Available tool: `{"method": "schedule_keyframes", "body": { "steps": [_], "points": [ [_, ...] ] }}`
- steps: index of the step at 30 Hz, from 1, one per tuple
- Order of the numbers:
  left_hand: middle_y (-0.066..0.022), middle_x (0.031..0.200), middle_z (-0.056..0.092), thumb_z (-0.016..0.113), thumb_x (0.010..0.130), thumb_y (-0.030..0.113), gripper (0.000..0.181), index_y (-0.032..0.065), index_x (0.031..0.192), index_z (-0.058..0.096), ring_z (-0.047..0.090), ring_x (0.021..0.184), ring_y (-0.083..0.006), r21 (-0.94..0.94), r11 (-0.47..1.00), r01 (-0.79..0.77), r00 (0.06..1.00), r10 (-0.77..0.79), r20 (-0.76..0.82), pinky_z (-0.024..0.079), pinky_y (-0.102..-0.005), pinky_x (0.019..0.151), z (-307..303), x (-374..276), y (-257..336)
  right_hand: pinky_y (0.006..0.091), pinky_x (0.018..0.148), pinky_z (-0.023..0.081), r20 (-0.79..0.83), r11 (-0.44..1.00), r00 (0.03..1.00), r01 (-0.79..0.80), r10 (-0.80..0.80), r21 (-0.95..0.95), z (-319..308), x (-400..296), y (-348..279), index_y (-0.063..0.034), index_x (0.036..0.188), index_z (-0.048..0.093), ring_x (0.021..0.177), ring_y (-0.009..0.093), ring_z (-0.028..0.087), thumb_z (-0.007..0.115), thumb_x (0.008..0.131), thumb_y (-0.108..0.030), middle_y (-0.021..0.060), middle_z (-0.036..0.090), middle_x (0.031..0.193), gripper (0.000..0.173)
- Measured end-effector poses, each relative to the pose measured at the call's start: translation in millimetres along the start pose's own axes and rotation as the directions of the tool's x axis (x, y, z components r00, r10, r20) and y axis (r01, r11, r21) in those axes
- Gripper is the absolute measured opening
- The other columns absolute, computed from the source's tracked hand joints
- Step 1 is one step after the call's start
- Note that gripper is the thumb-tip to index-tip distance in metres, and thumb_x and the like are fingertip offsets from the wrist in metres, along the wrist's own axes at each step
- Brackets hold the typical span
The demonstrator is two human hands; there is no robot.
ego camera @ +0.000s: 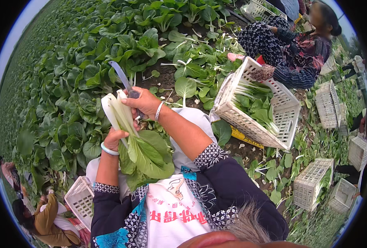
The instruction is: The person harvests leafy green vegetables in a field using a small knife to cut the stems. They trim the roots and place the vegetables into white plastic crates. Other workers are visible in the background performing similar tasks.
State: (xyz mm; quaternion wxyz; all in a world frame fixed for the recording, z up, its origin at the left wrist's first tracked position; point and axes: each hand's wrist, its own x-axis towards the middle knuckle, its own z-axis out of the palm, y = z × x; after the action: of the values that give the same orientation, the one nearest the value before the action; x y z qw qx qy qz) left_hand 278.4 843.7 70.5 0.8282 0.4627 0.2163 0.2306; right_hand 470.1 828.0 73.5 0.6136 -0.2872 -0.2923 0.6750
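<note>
My left hand (117,139) is closed around a head of bok choy (146,152). Its white stalks point away from me and its broad green leaves spread over my lap. In my right hand (144,102) is a harvesting knife (120,73) with a long, slightly curved blade and a dark wrapped grip. The blade points up and away, past the stalks. My right thumb rests against the base of the white stalks, so both hands touch the plant. Part of the knife's handle is hidden by my fingers.
Uncut bok choy plants (75,93) fill the left and far side. Loose leaves (186,69) litter the soil. A white plastic crate (251,128) to my right holds bok choy; a gloved person (298,59) reaches into it. Another crate (81,198) stands at lower left near a person (52,223).
</note>
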Motion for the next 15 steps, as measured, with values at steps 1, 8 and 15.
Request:
{"method": "schedule_keyframes", "body": {
  "steps": [1,8,15],
  "points": [
    [-0.0110,0.102,0.057,0.066,0.061,0.009,0.074,-0.0032,0.130,0.041,0.057,0.094,-0.0236,0.006,1.000,-0.003,1.000,0.003,0.024,0.046,-0.0370,0.089,-2,-2,4,0.0242,0.045,0.044,0.005,1.000,1.000,-0.017,0.017,-0.021,2,3,-5,-0.0035,0.113,0.054,0.051,0.007,0.050,0.074,0.084,-0.016,-0.0016,0.055,0.067,0.037],
    [-0.0114,0.109,0.062,0.063,0.067,0.003,0.069,-0.0060,0.132,0.043,0.062,0.103,-0.0231,-0.144,0.978,-0.154,0.985,0.141,-0.094,0.045,-0.0368,0.102,-10,-39,29,0.0197,0.051,0.044,-0.030,0.996,0.999,-0.040,0.038,-0.084,31,-2,-16,-0.0026,0.121,0.053,0.056,0.005,0.051,0.070,0.087,-0.020,0.0132,0.068,0.107,0.041],
    [-0.0106,0.101,0.065,0.068,0.069,0.009,0.057,-0.0035,0.122,0.052,0.064,0.099,-0.0219,-0.107,0.835,-0.540,0.785,0.453,-0.423,0.048,-0.0327,0.094,0,-83,19,0.0176,0.053,0.044,0.131,0.943,0.989,-0.028,0.076,-0.331,56,-14,-2,-0.0013,0.133,0.045,0.058,0.002,0.047,0.064,0.091,-0.015,0.0185,0.062,0.119,0.048]
  ]
}}
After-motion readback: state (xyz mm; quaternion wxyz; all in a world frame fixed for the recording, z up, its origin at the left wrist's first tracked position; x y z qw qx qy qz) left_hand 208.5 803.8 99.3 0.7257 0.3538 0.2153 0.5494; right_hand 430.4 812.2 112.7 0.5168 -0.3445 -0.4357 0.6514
